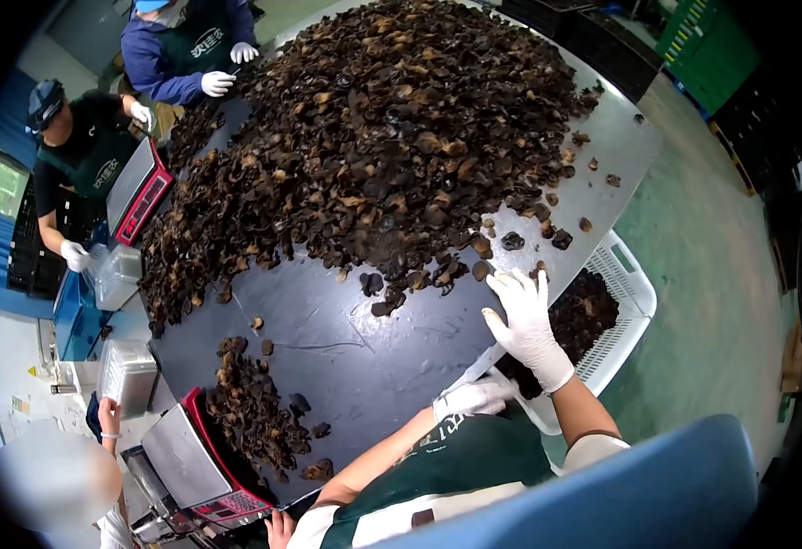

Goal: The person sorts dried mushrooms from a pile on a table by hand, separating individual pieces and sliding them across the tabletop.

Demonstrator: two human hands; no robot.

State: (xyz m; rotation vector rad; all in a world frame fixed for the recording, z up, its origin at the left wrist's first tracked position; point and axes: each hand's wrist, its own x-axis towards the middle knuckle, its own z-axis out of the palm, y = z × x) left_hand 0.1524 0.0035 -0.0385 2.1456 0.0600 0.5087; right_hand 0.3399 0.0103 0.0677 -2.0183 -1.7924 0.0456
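Dark, dried wood ear mushrooms (401, 137) lie in a large heap on the metal table (328, 320). My right hand (529, 331), in a white glove, is spread palm down over the table's right edge. Its fingertips are close to a few loose mushroom pieces (481, 271). Below it stands a white plastic basket (634, 274), with dark mushrooms (588, 316) inside. My left hand (476, 399), also gloved, is closed at the basket's near left rim, in front of my green apron; its fingertips are partly hidden.
A smaller mushroom pile (259, 412) lies by a red scale (190, 457) at the near left. Another red scale (143, 192) and clear plastic boxes (128, 375) stand further left. Co-workers (80, 146) are along the left side. Black crates (593, 46) stand behind the table.
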